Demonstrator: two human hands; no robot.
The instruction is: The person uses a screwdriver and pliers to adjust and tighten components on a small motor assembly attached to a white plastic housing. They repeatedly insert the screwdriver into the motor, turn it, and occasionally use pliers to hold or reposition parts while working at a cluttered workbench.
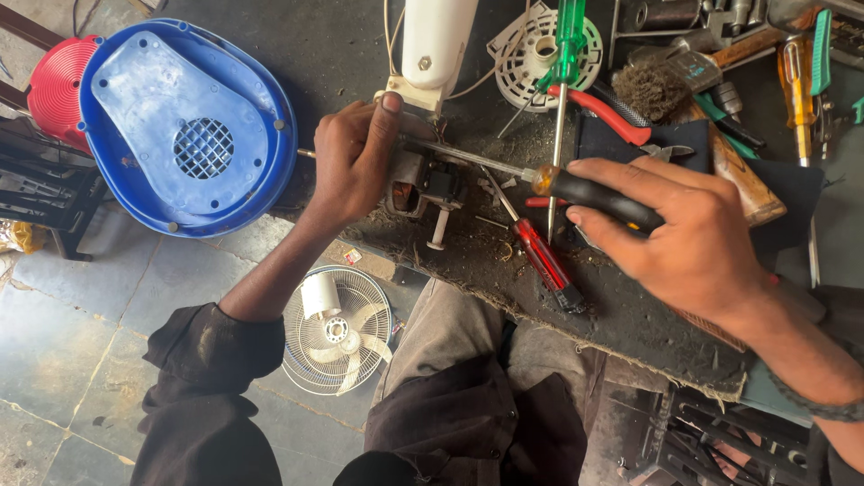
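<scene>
Two hands, left hand [353,162] on one motor [423,184], right hand [679,238] gripping one screwdriver [540,180]

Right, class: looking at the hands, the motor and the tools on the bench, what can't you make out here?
Head view only:
- Motor: its left part is hidden under the left hand.
- Screwdriver: the right hand covers the handle's end; the tip meets the motor by the left thumb, contact unclear.
- White fan body: cut off by the top edge.
- Tool pile: overlapping, partly cut off at the top.
</scene>
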